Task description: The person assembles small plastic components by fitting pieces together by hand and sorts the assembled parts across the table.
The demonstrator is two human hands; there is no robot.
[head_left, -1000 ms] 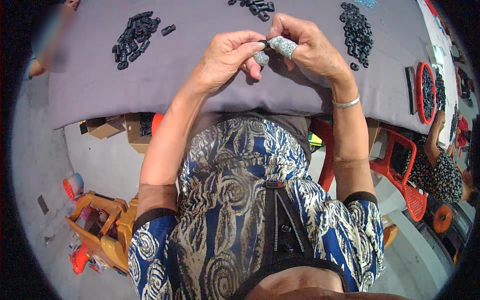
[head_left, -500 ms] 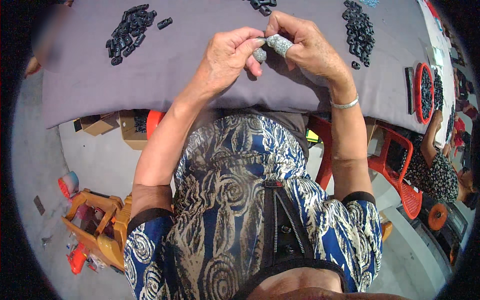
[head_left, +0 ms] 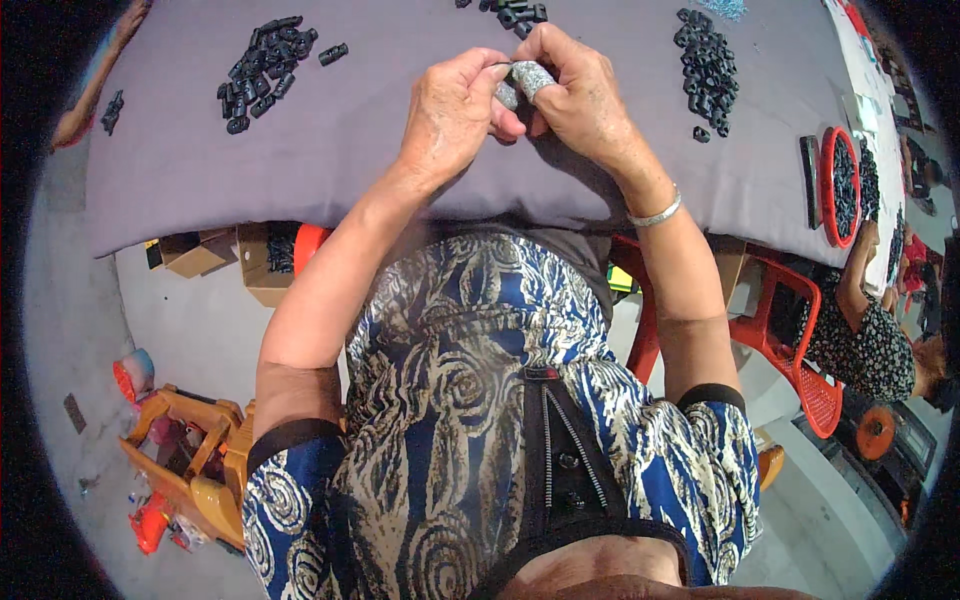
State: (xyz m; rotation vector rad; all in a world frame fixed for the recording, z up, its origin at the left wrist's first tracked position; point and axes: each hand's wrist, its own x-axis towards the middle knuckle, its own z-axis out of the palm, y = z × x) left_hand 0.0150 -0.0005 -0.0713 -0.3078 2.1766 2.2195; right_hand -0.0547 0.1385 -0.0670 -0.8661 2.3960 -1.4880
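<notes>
Over the middle of the cloth-covered table (head_left: 400,120), my left hand (head_left: 449,110) and my right hand (head_left: 585,95) meet at the fingertips, both closed in a pinch. A dark sliver (head_left: 509,65) shows between them; the fingers hide the rest, so its kind cannot be told. Silvery-grey speckled wrapping (head_left: 531,76) covers a finger of the right hand, and a similar patch shows at the left fingers. Small black plastic cylinders with holes lie in a pile (head_left: 265,65) to the left, another pile (head_left: 707,70) to the right, and a few more (head_left: 518,14) just beyond my hands.
An oval red basket (head_left: 828,190) of black parts stands at the table's right, beside a dark bar (head_left: 809,182). Another person's arm (head_left: 95,90) reaches in at far left; someone sits at right near a red chair (head_left: 790,360). Open cardboard boxes (head_left: 270,290) sit below the table edge.
My right hand has shifted a little left, closer to my left hand. At the far left, another person's arm has come further into view, beside a small black part on the table.
</notes>
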